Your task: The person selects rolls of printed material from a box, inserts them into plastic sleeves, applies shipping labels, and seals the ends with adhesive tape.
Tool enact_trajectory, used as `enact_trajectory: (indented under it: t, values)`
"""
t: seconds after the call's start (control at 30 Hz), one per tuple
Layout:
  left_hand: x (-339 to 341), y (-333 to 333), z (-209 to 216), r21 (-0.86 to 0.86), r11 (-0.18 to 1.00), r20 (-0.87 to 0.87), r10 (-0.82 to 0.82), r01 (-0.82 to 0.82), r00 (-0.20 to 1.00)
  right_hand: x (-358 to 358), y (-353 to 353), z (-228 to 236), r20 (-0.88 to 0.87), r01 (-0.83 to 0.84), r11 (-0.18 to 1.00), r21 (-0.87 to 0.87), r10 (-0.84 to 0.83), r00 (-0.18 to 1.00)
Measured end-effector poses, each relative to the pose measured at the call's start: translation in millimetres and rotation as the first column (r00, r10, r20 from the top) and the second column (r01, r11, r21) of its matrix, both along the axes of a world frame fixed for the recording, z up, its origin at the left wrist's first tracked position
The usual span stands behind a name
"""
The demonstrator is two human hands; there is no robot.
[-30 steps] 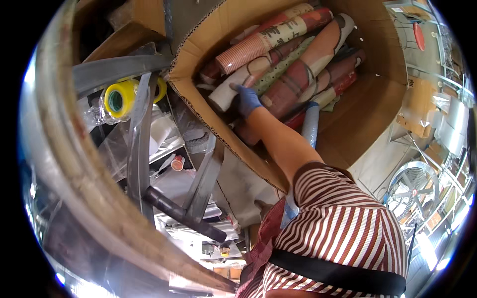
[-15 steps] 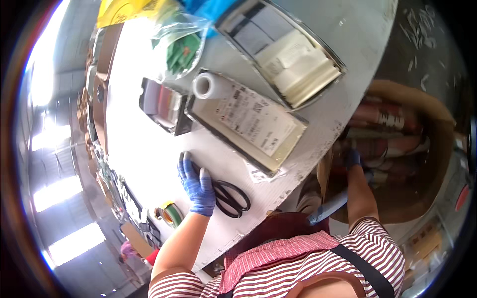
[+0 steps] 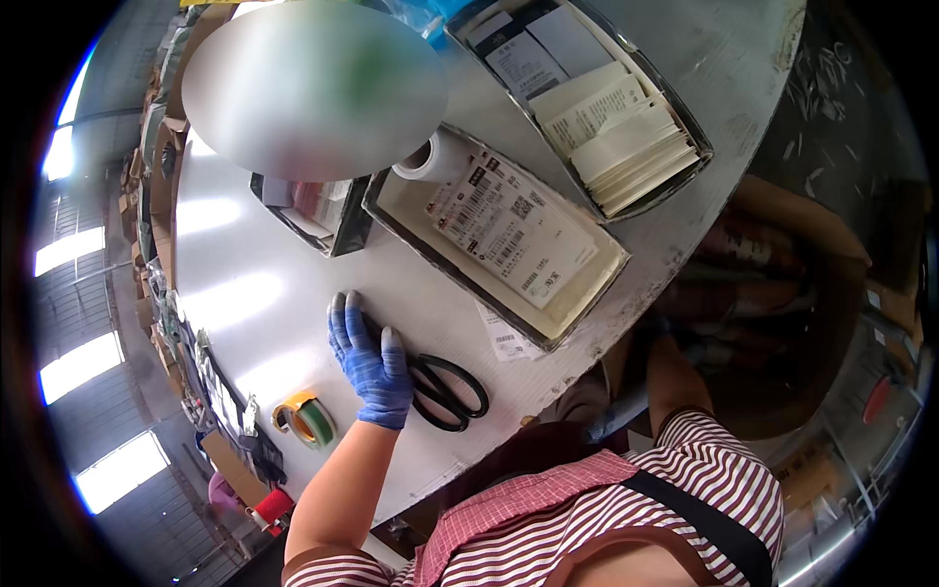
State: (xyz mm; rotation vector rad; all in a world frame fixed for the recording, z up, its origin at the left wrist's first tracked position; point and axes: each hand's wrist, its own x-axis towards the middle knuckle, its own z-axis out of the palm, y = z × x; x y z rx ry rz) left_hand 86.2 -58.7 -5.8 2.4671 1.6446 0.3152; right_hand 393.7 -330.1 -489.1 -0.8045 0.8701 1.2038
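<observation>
My left hand [image 3: 374, 372], in a blue glove with greyish fingertips, lies with its fingers stretched out on the table over the blades of black-handled scissors [image 3: 452, 393]. The scissors' loops stick out to its right. My right arm reaches down beside the table into a large cardboard box [image 3: 831, 230]. There my right hand [image 3: 662, 338] is a dark shape, and its fingers cannot be made out. Dim reddish and pale wrapped bundles [image 3: 753, 293] lie inside that box; whether the hand touches one is hidden by shadow.
A tray of printed labels [image 3: 528, 235] holds a white roll [image 3: 421, 161]. Behind it stands a box of cards and tags [image 3: 626, 137]; a smaller box [image 3: 318, 210] is to the left. Tape rolls [image 3: 305, 421] lie near my left forearm. A blurred oval covers the far left.
My right hand has drawn back slightly toward me inside the box, where the light is now darker. My left hand stays on the scissors. The view has shifted a little.
</observation>
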Motion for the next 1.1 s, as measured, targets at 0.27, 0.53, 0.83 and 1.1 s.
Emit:
enact_trajectory:
  t: [0.27,0.53,0.83,1.1]
  values:
    - [-1.0,1.2,-2.8,-0.03,1.0,0.07,0.008,-0.005,0.998,-9.5,11.6,-5.3,0.006,0.005,0.999,-0.037,-0.005,1.0]
    - [-3.0,-0.4,-2.4,-0.034,0.999,0.075,0.017,-0.014,0.997,-9.4,17.6,-9.3,0.016,0.013,0.999,-0.046,-0.012,1.0]
    - [6.0,5.2,-2.7,-0.061,0.998,0.118,-0.019,0.026,0.993,-14.3,10.3,-15.6,0.036,0.09,0.995,-0.047,-0.088,0.995]
    - [-13.9,10.5,-9.6,-0.224,0.973,0.411,0.037,0.062,0.911,-35.0,-43.0,-64.0,0.108,0.298,0.931,-0.209,-0.281,0.954]
